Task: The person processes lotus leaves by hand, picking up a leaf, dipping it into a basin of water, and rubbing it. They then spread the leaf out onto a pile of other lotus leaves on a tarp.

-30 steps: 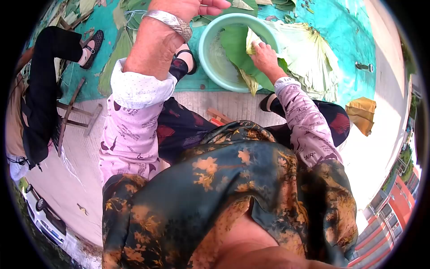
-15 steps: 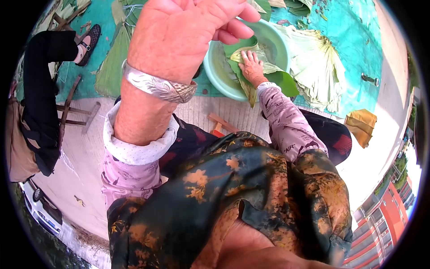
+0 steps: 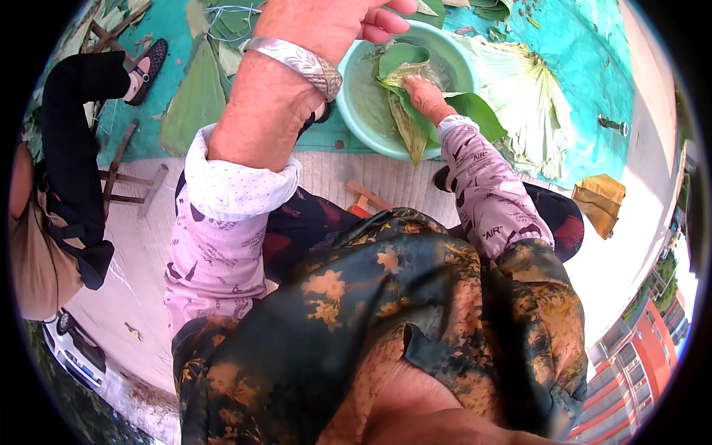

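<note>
A pale green plastic basin [image 3: 347, 122] holds water and a large green leaf [image 3: 480, 119], which looks like a lotus leaf with yellowed, folded parts. My right hand [image 3: 426, 98] is inside the basin, its fingers bent against the leaf's folds. One yellowish end of the leaf hangs over the near rim. High in the view, my left hand [image 3: 371, 21] is raised above the basin's left side, partly cut off by the top edge. Its visible fingers are loosely bent, and nothing shows in them. A silver bracelet [image 3: 297, 63] circles the left wrist.
Pale fan-shaped leaves [image 3: 530, 111] lie right of the basin on a teal tarp [image 3: 601, 67]. More green leaves [image 3: 194, 100] lie at the left. Another person's leg [image 3: 70, 96] and a wooden stool [image 3: 122, 182] are at the far left. A yellowish packet [image 3: 599, 202] rests at the right.
My left hand has moved up and slightly right, farther out of view. My right hand's spread fingers have bent against the leaf, which has shifted within the basin.
</note>
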Demonstrator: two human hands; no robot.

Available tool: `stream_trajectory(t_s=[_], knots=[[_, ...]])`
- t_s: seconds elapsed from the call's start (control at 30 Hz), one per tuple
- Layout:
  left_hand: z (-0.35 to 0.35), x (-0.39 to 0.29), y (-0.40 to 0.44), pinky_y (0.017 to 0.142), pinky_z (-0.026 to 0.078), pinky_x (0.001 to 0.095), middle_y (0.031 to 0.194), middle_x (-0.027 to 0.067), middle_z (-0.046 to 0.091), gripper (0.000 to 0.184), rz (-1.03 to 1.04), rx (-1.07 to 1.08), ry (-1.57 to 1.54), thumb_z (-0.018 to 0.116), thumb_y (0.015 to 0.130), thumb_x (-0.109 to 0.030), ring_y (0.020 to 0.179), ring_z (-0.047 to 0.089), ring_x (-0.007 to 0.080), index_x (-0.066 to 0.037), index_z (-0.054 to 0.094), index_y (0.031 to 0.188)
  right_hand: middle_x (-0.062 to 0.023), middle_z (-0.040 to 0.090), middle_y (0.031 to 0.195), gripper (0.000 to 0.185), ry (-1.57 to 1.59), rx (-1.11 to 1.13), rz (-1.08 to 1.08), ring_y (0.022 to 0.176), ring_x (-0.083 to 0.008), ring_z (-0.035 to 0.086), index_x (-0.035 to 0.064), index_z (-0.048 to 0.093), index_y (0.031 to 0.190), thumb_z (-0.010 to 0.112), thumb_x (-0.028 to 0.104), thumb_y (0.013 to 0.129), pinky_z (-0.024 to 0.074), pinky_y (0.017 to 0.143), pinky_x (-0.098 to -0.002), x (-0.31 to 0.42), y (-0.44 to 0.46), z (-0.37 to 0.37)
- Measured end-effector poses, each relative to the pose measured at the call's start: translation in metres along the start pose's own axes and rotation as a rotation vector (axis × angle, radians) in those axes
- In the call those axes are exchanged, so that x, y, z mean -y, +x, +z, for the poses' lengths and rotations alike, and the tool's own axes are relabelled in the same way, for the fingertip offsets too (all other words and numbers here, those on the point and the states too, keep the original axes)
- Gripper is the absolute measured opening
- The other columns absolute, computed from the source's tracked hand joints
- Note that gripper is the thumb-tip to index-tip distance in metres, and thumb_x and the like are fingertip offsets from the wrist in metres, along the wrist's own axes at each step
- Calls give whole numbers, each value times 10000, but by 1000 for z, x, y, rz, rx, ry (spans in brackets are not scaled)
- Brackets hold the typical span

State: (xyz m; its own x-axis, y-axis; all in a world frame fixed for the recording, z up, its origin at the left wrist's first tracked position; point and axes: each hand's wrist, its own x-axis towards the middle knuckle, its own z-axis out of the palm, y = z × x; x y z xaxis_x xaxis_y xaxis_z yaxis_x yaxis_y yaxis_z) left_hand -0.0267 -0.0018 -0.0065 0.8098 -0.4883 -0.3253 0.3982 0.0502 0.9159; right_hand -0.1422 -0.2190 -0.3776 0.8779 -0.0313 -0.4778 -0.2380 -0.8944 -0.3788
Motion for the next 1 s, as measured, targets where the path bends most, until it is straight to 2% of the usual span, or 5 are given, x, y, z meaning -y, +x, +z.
stream_trajectory(t_s=[0.13, 0.23, 0.47, 0.6, 1.0], knots=[[-3, 41, 31, 537, 468, 236, 735, 83, 601, 196, -7, 45, -1, 542, 831, -157, 580, 557, 123, -11, 529, 962, -108, 423, 1262, 476, -291, -430, -24, 1196, -273, 355, 100, 412, 1227, 483, 359, 833, 241, 973, -497, 11, -42, -36], [-9, 95, 67, 707, 492, 311, 959, 108, 601, 402, -60, 20, 367, 599, 799, -265, 819, 595, 199, -42, 490, 1115, -145, 384, 1294, 581, -297, -583, 223, 1220, -303, 322, 81, 361, 1271, 512, 398, 808, 220, 990, -490, -3, -73, -30], [11, 249, 94, 926, 372, 395, 1251, 139, 437, 590, 40, 81, 1375, 620, 759, -300, 1114, 453, 303, -101, 377, 1258, -214, 305, 1323, 770, -224, -517, 280, 1235, -358, 271, 37, 282, 1317, 573, 458, 742, 163, 1013, -500, 6, -118, 23], [23, 307, 101, 1009, 245, 440, 1395, 112, 222, 707, -23, 269, 1541, 624, 757, -342, 1279, 220, 287, -130, 271, 1331, -219, 306, 1315, 790, -205, -466, 259, 1244, -347, 243, 37, 293, 1309, 593, 469, 720, 132, 1019, -526, 9, -102, 30], [13, 351, 125, 960, 291, 478, 1406, 77, 195, 726, -135, 254, 1649, 621, 762, -304, 1272, 238, 243, -165, 216, 1348, -173, 211, 1374, 775, -98, -277, 289, 1269, -340, 192, 111, 199, 1356, 568, 435, 757, 113, 990, -594, 12, -58, 45]])
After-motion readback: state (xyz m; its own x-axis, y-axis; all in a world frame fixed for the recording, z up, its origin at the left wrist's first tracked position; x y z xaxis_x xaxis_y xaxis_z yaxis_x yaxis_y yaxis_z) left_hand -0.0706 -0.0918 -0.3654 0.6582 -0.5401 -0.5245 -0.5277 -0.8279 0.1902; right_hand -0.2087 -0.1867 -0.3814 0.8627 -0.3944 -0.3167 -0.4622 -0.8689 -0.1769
